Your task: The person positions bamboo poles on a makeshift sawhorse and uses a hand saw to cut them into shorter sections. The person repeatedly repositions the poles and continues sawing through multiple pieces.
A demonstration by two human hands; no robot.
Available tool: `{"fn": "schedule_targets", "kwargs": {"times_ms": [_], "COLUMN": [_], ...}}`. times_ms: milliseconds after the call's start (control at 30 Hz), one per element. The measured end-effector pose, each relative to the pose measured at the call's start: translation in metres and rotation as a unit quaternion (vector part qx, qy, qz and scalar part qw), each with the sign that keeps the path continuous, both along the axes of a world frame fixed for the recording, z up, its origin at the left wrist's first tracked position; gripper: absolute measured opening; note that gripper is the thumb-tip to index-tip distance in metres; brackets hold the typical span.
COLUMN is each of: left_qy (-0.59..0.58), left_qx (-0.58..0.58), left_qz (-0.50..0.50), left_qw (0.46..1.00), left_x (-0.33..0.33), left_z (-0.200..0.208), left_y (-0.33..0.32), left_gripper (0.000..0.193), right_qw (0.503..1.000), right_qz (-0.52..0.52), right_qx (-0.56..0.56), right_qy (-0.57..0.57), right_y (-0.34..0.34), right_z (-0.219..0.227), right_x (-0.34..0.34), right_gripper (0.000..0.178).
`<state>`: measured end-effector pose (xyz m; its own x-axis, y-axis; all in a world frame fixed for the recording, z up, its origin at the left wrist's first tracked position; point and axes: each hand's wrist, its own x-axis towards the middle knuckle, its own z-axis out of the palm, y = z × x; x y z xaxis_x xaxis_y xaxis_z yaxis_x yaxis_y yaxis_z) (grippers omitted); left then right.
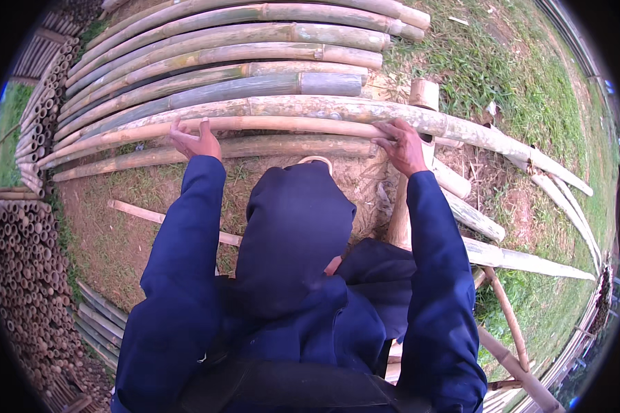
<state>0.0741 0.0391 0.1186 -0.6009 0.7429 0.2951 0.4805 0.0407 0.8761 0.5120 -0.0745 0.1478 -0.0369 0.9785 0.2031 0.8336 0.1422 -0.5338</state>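
Note:
A slender tan bamboo pole [289,123] runs across in front of me, along a thicker, mottled bamboo pole [337,107]. My right hand [401,146] pinches its right end between thumb and fingers, next to the thick pole. Toward the left, my left hand [196,143] is open against the slender pole, thumb and fingers apart and touching it from the near side. Another bamboo pole [303,146] lies on the ground just nearer to me, below the slender one. A short upright bamboo post [424,94] stands beyond my right hand.
Several long bamboo poles [255,51] lie side by side at the far side. Stacked bamboo [27,268] fills the left edge. Cut bamboo pieces [472,213] and split lengths [530,260] lie to the right on grass. A thin strip [136,210] rests on the soil near my left arm.

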Motion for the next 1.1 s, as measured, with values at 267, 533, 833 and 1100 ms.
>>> {"fn": "schedule_targets", "kwargs": {"times_ms": [267, 533, 833, 1100], "left_qy": [0.436, 0.510, 0.528, 0.552], "left_qx": [0.006, -0.159, -0.194, -0.162], "left_qz": [-0.506, -0.545, -0.542, -0.536], "left_qw": [0.744, 0.647, 0.624, 0.617], "left_x": [0.168, 0.232, 0.235, 0.245], "left_z": [0.043, 0.032, 0.027, 0.013], "left_y": [0.001, 0.036, 0.041, 0.041], "left_gripper": [0.091, 0.099, 0.089, 0.088], "right_qw": [0.999, 0.999, 0.978, 0.790], "right_qz": [-0.011, -0.001, -0.185, -0.611], "right_qx": [0.030, 0.032, 0.097, 0.040], "right_qy": [-0.011, 0.002, -0.002, 0.026], "right_y": [0.034, 0.051, -0.093, -0.443], "right_z": [-0.006, -0.028, 0.031, 0.048], "right_x": [0.010, 0.009, 0.035, 0.030], "right_gripper": [0.038, 0.042, 0.046, 0.027]}}
